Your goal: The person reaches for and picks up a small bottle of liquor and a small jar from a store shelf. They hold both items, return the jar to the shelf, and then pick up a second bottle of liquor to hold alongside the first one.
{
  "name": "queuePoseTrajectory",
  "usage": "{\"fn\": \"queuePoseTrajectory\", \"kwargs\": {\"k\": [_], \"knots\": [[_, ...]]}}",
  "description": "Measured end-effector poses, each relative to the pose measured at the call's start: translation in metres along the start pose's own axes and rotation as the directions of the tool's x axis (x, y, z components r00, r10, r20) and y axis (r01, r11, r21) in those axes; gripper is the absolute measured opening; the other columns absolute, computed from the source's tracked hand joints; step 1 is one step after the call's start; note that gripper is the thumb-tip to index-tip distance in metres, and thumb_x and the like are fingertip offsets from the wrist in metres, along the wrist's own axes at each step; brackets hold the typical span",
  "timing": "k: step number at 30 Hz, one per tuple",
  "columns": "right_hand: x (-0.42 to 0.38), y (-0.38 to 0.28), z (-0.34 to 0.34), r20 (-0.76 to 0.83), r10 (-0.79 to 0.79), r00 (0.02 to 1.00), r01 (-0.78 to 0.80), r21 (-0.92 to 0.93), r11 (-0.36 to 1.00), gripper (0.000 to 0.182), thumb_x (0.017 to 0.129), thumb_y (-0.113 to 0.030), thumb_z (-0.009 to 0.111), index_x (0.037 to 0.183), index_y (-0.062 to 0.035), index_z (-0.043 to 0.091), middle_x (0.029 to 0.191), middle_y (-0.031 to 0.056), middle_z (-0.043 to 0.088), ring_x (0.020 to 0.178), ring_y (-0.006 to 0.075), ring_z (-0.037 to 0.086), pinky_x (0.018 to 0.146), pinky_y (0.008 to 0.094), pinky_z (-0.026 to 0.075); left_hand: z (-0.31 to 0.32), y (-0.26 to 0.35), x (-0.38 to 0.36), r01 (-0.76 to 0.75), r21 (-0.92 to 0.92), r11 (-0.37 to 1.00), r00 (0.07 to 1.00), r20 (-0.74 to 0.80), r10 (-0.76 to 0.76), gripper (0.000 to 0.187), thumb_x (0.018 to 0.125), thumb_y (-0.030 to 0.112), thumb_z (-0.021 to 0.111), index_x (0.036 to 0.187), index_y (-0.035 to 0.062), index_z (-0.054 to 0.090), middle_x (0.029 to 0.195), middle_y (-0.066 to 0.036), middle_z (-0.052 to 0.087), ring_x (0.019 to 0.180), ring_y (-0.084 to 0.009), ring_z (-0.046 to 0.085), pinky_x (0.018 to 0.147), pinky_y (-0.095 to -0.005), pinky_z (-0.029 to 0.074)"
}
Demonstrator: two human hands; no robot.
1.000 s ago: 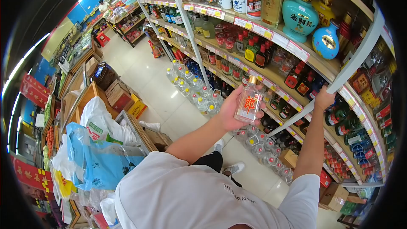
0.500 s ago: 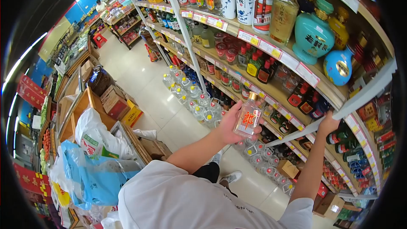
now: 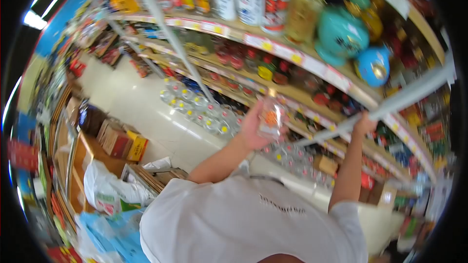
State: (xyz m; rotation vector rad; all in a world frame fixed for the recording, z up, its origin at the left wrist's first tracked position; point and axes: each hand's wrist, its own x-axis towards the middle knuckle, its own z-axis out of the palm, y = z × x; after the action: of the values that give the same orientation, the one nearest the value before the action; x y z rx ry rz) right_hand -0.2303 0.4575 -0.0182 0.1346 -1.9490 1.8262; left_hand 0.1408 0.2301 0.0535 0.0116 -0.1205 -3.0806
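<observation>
In my left hand (image 3: 252, 127) is a small clear glass liquor bottle (image 3: 271, 117) with a gold cap and red-orange lettering. It is upright, held in front of the lower shelves, with my fingers wrapped round it. At the right, my right hand (image 3: 364, 124) grips the grey shelf post (image 3: 336, 130) where it passes the shelf edge; part of its fingers is hidden. Above it stand a round blue bottle (image 3: 373, 66) and a large turquoise bottle (image 3: 342, 34) on the upper shelf. The view is blurred by motion.
Several clear jugs (image 3: 209, 122) with coloured caps stand on the floor along the shelves. Left of me are cardboard boxes (image 3: 115, 139), a white plastic bag (image 3: 114, 185) and a blue plastic bag (image 3: 114, 234). A pale tiled aisle (image 3: 141, 95) runs between.
The view has swung, so the shelves and jugs sit further left and more of my shirt shows. My left hand still holds the bottle; my right hand remains at the post.
</observation>
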Motion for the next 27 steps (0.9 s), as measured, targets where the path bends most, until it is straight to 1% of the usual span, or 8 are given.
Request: {"fn": "queuePoseTrajectory", "kwargs": {"k": [3,5,11,17,19,20,23,27], "knots": [[0.000,-0.004,-0.004,0.001,-0.238,0.971,0.236,-0.155,0.959,0.034,0.073,-0.011,0.071,0.102,0.0057,0.062,0.090,0.0114,0.067,0.080,0.0223,0.064,0.074,0.0388,0.053,-0.002,0.008,0.002,0.023,0.004,1.000,1.000,-0.009,-0.023,0.055,0.097,0.061,0.033,0.137,0.0257,0.047,0.108,-0.019,0.063,0.083,-0.0339,0.059,0.068,-0.0512,0.050],[-0.002,-0.012,-0.001,-0.015,-0.324,0.946,0.323,-0.059,0.945,0.036,0.075,-0.015,0.071,0.103,0.0055,0.062,0.091,0.0134,0.068,0.082,0.0249,0.066,0.079,0.0387,0.051,-0.009,0.018,0.002,0.023,0.054,0.998,0.999,0.045,-0.026,0.055,0.098,0.062,0.033,0.134,0.0234,0.050,0.109,-0.018,0.064,0.086,-0.0355,0.061,0.070,-0.0521,0.051],[-0.001,-0.010,0.002,0.013,-0.028,1.000,0.026,0.148,0.989,0.041,0.080,-0.017,0.073,0.113,0.0037,0.061,0.094,0.0110,0.070,0.081,0.0235,0.065,0.077,0.0363,0.051,-0.033,0.040,0.010,0.108,0.010,0.994,0.988,0.106,-0.109,0.055,0.099,0.062,0.027,0.134,0.0244,0.047,0.113,-0.021,0.062,0.090,-0.0377,0.061,0.073,-0.0528,0.052],[-0.004,-0.016,-0.001,-0.015,-0.151,0.988,0.151,0.009,0.989,0.034,0.081,-0.014,0.070,0.109,0.0040,0.061,0.094,0.0098,0.067,0.080,0.0199,0.062,0.074,0.0344,0.049,-0.033,0.044,0.014,0.049,0.218,0.975,0.998,-0.046,-0.040,0.062,0.093,0.070,0.035,0.137,0.0272,0.045,0.129,-0.022,0.055,0.119,-0.0436,0.054,0.084,-0.0581,0.049],[-0.011,-0.031,0.003,-0.010,-0.223,0.975,0.223,-0.033,0.974,0.034,0.081,-0.014,0.069,0.109,0.0041,0.061,0.094,0.0097,0.067,0.080,0.0204,0.063,0.074,0.0344,0.049,-0.041,0.046,0.016,0.024,0.217,0.976,0.999,-0.042,-0.015,0.060,0.092,0.065,0.045,0.137,0.0257,0.042,0.130,-0.023,0.055,0.121,-0.0433,0.053,0.088,-0.0580,0.050],[-0.015,-0.040,0.005,0.017,-0.031,0.999,0.029,0.080,0.996,0.034,0.081,-0.015,0.069,0.109,0.0043,0.061,0.094,0.0098,0.067,0.079,0.0209,0.063,0.074,0.0343,0.050,-0.044,0.048,0.020,0.007,0.240,0.971,0.998,-0.055,0.006,0.057,0.093,0.061,0.047,0.136,0.0242,0.041,0.129,-0.024,0.055,0.120,-0.0425,0.055,0.087,-0.0571,0.051],[-0.003,-0.020,0.004,-0.033,-0.292,0.956,0.292,-0.018,0.956,0.036,0.082,-0.016,0.070,0.110,0.0051,0.061,0.096,0.0101,0.068,0.081,0.0213,0.063,0.076,0.0339,0.050,-0.049,0.055,0.030,-0.026,0.358,0.933,0.995,-0.078,0.057,0.045,0.096,0.038,0.057,0.134,0.0201,0.041,0.126,-0.023,0.058,0.116,-0.0378,0.059,0.086,-0.0486,0.054],[-0.007,-0.023,0.002,-0.036,-0.200,0.979,0.199,-0.043,0.979,0.038,0.081,-0.019,0.072,0.110,0.0045,0.062,0.099,0.0098,0.069,0.087,0.0210,0.063,0.082,0.0339,0.048,-0.051,0.059,0.047,0.056,0.490,0.870,0.985,-0.167,0.031,0.037,0.094,0.018,0.062,0.127,0.0115,0.048,0.124,-0.019,0.062,0.112,-0.0306,0.063,0.084,-0.0415,0.055]]}}
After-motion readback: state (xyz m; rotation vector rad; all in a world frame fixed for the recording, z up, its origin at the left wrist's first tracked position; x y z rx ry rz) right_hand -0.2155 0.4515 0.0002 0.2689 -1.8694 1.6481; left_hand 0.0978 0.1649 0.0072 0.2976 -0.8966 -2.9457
